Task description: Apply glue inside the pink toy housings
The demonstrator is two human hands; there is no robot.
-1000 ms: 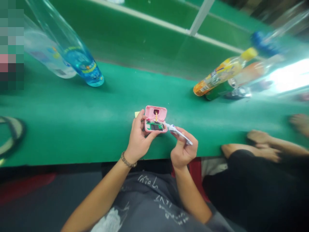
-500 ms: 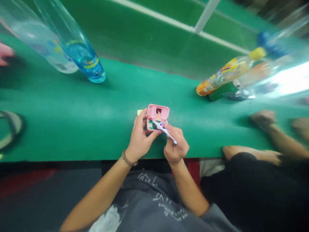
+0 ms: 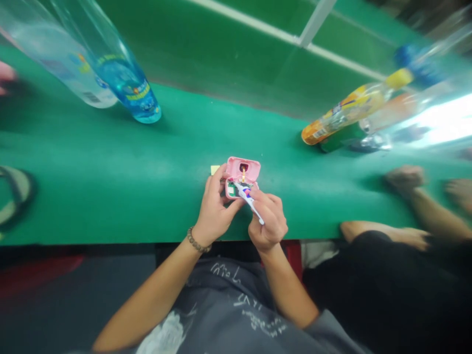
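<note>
Lower centre of frame | I see left hand [image 3: 216,209] clamped on pink case [image 3: 243,169] | right hand [image 3: 267,221] clamped on white tool [image 3: 250,204], now moved in over the case | together

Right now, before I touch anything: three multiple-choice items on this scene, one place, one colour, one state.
1. Where is the beaded bracelet?
A) On the left wrist
B) On the right wrist
C) Lying on the green mat

2. What colour is the cap of the orange-labelled bottle?
A) Red
B) Yellow
C) Blue

3. What state is the pink case in?
A) Shut
B) Open
C) Lying untouched on the mat

1: A, it circles the wrist of the left hand.
2: B, the yellow cap tops the bottle.
3: B, the green circuit board shows inside, and the white tool in the right hand reaches in.
</note>
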